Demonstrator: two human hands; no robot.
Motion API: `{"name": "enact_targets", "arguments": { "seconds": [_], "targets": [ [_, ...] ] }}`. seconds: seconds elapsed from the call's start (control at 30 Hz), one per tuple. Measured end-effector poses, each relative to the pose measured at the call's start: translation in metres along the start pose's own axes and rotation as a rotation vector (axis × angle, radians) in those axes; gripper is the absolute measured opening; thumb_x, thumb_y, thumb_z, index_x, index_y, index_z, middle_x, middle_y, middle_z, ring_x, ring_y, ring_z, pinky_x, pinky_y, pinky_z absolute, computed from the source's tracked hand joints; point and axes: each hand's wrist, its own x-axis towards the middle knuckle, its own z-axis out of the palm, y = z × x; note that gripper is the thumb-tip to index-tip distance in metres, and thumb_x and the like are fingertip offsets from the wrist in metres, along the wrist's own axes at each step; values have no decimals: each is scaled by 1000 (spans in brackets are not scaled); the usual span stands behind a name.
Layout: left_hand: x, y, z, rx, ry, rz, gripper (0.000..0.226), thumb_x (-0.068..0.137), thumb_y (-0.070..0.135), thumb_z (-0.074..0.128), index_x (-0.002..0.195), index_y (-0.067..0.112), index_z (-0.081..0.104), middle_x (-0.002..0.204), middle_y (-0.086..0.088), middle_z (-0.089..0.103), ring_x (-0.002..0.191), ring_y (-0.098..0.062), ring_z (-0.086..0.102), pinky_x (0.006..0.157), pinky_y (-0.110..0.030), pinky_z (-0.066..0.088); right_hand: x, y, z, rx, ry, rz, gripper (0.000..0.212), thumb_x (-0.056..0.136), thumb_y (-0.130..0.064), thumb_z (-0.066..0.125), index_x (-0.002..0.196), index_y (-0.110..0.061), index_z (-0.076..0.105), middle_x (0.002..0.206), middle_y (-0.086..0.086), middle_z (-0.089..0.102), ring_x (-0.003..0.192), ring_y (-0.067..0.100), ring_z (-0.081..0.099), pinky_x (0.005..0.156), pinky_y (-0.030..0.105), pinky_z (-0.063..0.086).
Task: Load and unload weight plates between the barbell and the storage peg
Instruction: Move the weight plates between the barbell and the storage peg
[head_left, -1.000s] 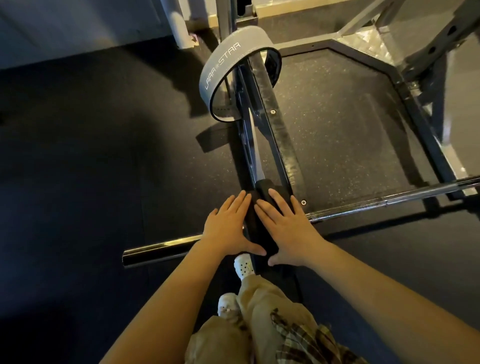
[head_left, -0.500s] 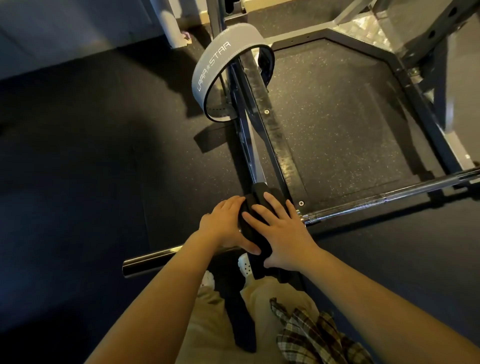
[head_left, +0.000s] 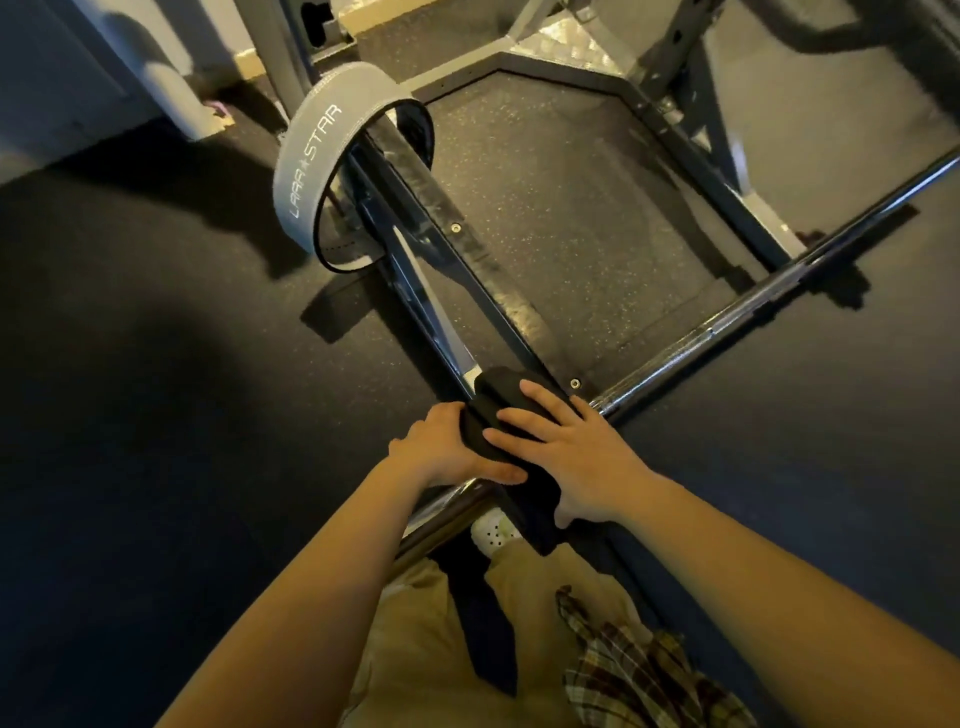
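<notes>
A black weight plate stands edge-on on the steel barbell, which lies on the floor running from lower left to upper right. My left hand grips the plate's left side, fingers curled over its rim. My right hand holds the right side, with its fingers spread across the rim and the thumb hooked under the near edge. The barbell's left sleeve shows only partly beneath my left forearm. No storage peg can be made out.
A grey lifting belt hangs over a rack bar that slopes toward the plate. The grey rack base frame borders a speckled mat behind the barbell. My white shoe is just under the plate. A grey post stands at the far left.
My left hand went from lying flat on the plate to curling round its rim. Both hands and the plate shifted slightly left along the bar, and the view tilted.
</notes>
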Motion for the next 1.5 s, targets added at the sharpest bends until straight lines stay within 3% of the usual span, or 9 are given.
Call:
{"name": "enact_targets", "arguments": {
  "seconds": [0.17,0.33,0.53,0.77,0.9,1.17,1.27,1.4,1.5],
  "targets": [
    [-21,-7,19,351,152,107,127,58,91,52,153,21,5,160,-4,9,144,-32,19,115,-60,15,-2,-13,-1,-80,-21,115,128,67,-50,79,150,-36,-17,160,-10,-16,141,22,-33,118,56,7],
    [-29,-23,27,530,265,284,128,63,92,44,154,13,2,160,-8,7,147,-30,9,118,-54,14,-2,-19,-2,-141,-54,175,137,65,-54,80,141,-31,-32,159,-9,-22,141,23,-32,119,52,2],
    [-20,-31,17,428,207,385,124,62,92,46,153,16,10,161,-8,11,147,-28,15,116,-54,22,-2,-25,-5,-167,-74,226,135,66,-52,80,147,-33,-27,158,-9,-24,141,25,-32,118,51,0],
    [-6,-15,18,114,135,208,116,57,90,53,148,25,21,153,3,27,139,-27,28,107,-61,29,1,-24,-7,-153,-97,240,135,66,-50,81,147,-33,-25,158,-10,-24,141,25,-33,119,50,-1],
    [3,-16,29,-50,96,158,117,57,82,63,150,32,12,153,8,16,141,-29,22,110,-58,29,-2,-23,-6,-127,-83,226,135,65,-46,83,149,-32,-22,158,-11,-22,142,25,-31,118,50,-2],
    [26,-29,14,-403,-71,109,112,51,73,76,143,27,31,140,-3,43,124,-22,46,107,-45,39,-2,-17,4,-57,-3,169,134,64,-42,84,150,-32,-18,159,-12,-19,141,23,-32,118,53,-4],
    [23,-31,22,-419,13,121,119,43,75,76,142,28,32,141,-3,42,123,-21,47,106,-46,42,-3,-13,5,-48,2,131,134,63,-42,85,151,-31,-15,158,-13,-18,142,24,-31,119,56,1],
    [5,-26,37,-249,218,247,87,63,56,78,133,26,35,134,0,41,121,-19,45,103,-46,44,-1,-9,4,-36,11,89,134,61,-42,86,152,-30,-11,159,-12,-15,143,24,-29,118,57,0],
    [-13,-18,61,59,379,292,109,68,62,72,150,22,13,156,0,14,145,-25,13,117,-49,23,0,-6,2,-29,31,63,133,61,-43,86,153,-30,-9,159,-12,-13,143,24,-27,117,55,-2]
  ]
}}
